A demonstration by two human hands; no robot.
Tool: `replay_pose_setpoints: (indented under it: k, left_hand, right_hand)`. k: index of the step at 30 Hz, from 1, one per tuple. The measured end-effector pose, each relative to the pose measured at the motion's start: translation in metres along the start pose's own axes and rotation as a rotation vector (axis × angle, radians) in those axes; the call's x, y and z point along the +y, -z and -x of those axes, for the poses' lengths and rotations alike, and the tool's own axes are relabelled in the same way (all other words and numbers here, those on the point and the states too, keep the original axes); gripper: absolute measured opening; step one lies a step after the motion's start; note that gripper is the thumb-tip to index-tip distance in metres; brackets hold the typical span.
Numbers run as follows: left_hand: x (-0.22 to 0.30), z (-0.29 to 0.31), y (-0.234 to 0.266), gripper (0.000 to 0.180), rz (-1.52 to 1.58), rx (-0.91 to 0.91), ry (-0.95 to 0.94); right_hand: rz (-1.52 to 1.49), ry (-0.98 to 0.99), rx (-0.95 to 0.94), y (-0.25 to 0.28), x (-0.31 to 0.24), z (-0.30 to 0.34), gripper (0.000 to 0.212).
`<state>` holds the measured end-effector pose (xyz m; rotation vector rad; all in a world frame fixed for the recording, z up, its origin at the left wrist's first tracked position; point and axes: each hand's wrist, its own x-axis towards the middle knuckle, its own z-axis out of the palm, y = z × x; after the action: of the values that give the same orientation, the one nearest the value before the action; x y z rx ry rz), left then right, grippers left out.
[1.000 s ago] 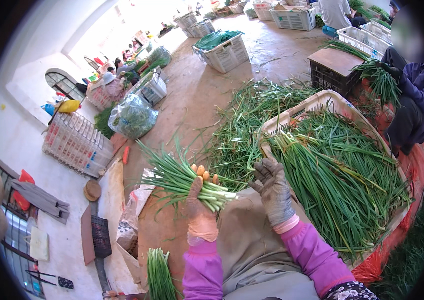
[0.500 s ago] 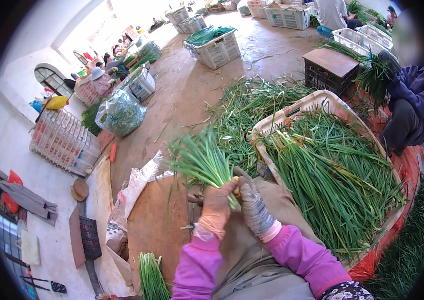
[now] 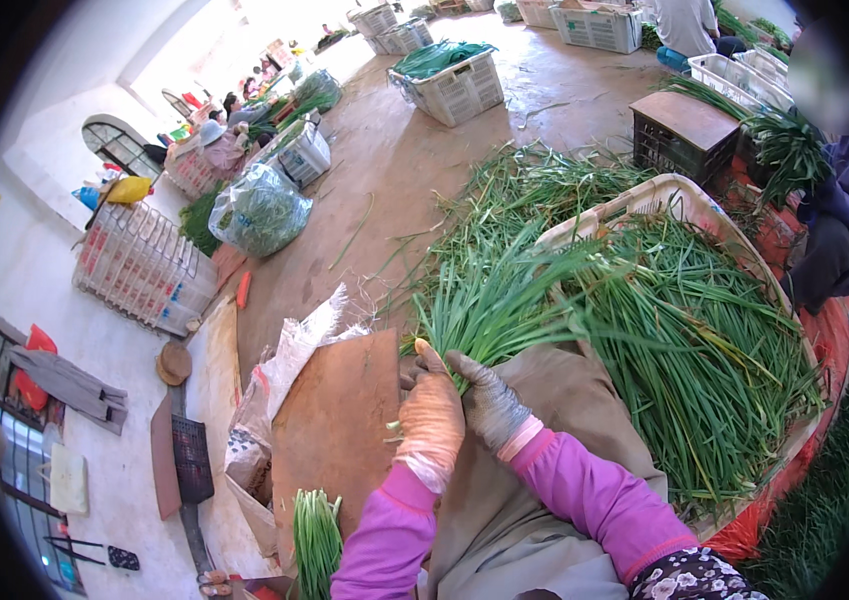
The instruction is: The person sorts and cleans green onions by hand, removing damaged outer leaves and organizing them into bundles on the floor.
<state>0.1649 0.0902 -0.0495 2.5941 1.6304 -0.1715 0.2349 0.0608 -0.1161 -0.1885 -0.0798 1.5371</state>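
A bunch of green chives (image 3: 484,305) stands fanned upward from my two gloved hands. My left hand (image 3: 431,420), in an orange glove, grips the bunch's base. My right hand (image 3: 489,400), in a grey glove, closes on the same base from the right. Both hands hover over my lap, which a brown apron (image 3: 544,470) covers. Just right of the hands lies a wide shallow basket (image 3: 679,195) piled with more chives (image 3: 704,340).
A brown board (image 3: 334,420) lies left of my hands, with a tied chive bundle (image 3: 316,540) below it. Loose chives (image 3: 534,190) are strewn on the floor beyond. White crates (image 3: 449,85), a dark crate (image 3: 679,135), a bagged bundle (image 3: 259,210) and a seated person (image 3: 844,230) ring the area.
The bunch, held flat and pointing left a second ago, has been swung upright and drawn toward my lap. My right hand has come off the basket's chives onto the bunch's base.
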Motion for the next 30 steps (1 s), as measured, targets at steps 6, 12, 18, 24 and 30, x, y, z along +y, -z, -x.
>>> replay_pose_setpoints:
  k: [6,12,18,24,30]
  left_hand:
    - [-0.014,0.052,0.000,0.083,0.172,0.121,-0.065]
    - [-0.095,0.040,-0.019,0.056,0.353,-0.085,0.072]
    - [-0.063,0.027,0.007,0.051,1.853,0.034,-0.133]
    - [0.003,0.007,0.018,0.043,2.535,-0.011,0.004]
    - [-0.033,0.008,0.014,0.033,2.724,0.350,0.005]
  right_hand:
    - [0.196,0.002,0.130,-0.025,-0.024,-0.002,0.032]
    - [0.351,-0.130,0.083,-0.028,-0.074,-0.019,0.029]
    - [1.225,-0.073,-0.149,-0.083,-0.080,-0.011,0.032]
    - [2.349,0.167,-0.069,-0.099,-0.034,-0.023,0.062]
    - [1.662,0.393,-0.399,-0.112,-0.090,0.025,0.070]
